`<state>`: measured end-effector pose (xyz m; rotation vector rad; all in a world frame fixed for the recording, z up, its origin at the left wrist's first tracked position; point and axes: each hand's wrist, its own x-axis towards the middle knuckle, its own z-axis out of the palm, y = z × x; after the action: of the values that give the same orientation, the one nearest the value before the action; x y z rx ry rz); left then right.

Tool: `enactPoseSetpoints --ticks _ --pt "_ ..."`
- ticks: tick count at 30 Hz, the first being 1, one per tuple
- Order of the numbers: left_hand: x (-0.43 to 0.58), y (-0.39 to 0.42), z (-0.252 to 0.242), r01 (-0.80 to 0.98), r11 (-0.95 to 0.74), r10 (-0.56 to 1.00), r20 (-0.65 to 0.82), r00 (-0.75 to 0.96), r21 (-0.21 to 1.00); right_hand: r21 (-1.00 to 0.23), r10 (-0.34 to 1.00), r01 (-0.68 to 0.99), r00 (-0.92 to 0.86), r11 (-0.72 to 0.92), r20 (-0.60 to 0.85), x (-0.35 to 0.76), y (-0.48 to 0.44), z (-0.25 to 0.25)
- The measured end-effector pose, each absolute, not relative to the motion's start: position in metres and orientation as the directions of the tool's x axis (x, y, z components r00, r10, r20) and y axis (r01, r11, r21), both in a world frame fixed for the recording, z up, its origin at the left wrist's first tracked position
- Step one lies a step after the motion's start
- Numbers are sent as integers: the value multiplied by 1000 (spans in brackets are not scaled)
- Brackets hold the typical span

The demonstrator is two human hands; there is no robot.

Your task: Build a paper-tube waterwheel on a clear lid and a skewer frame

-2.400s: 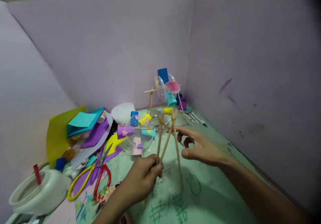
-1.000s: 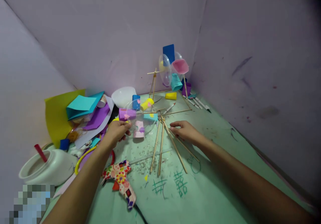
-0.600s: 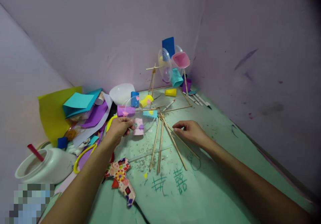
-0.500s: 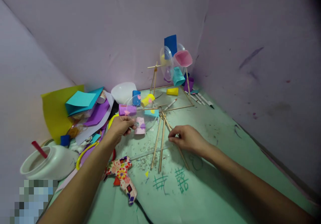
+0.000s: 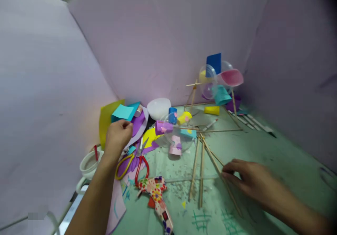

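Note:
My left hand (image 5: 118, 133) is raised over the pile of coloured sheets at the left, its fingers curled inward; whatever they may hold is hidden. My right hand (image 5: 244, 175) is closed at the fingertips on a thin wooden stick (image 5: 231, 194) that slants across the table. Beside it lie two more wooden sticks (image 5: 202, 175), their far ends meeting near a wheel (image 5: 188, 144) made from a clear plastic disc. Around that disc sit small paper cups: a purple cup (image 5: 163, 127), a pink cup (image 5: 175, 145), a yellow cup (image 5: 184, 118) and a blue cup (image 5: 172, 115).
A flowered glue gun (image 5: 157, 195) lies in front, near yellow- and red-handled scissors (image 5: 142, 170). Behind stands a stick frame bearing another cup wheel (image 5: 210, 91). A white bowl (image 5: 159, 109), a white jar (image 5: 88, 164) and markers (image 5: 252, 121) are also around.
The view has swung left. My left hand has left the clear disc and moved to above the coloured sheets. My right hand has drawn back slightly, and the slanting stick has spread further right.

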<state>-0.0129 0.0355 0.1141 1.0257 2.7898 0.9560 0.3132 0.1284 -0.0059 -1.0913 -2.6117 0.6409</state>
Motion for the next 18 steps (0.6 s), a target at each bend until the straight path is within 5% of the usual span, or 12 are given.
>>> enactPoseSetpoints --ticks 2,5,13,18 --pt "-29 29 125 581 597 479 336 -811 553 -560 735 574 -671 598 97 315 132 -6" --pt "-39 29 130 583 571 457 367 -810 578 -620 774 547 -611 562 162 315 133 -4" --pt "-24 62 67 471 592 742 -213 -635 654 -678 881 591 -433 438 192 316 130 -22" --pt "-30 80 28 450 582 767 -273 -581 677 -732 887 537 -413 421 207 313 124 -15"
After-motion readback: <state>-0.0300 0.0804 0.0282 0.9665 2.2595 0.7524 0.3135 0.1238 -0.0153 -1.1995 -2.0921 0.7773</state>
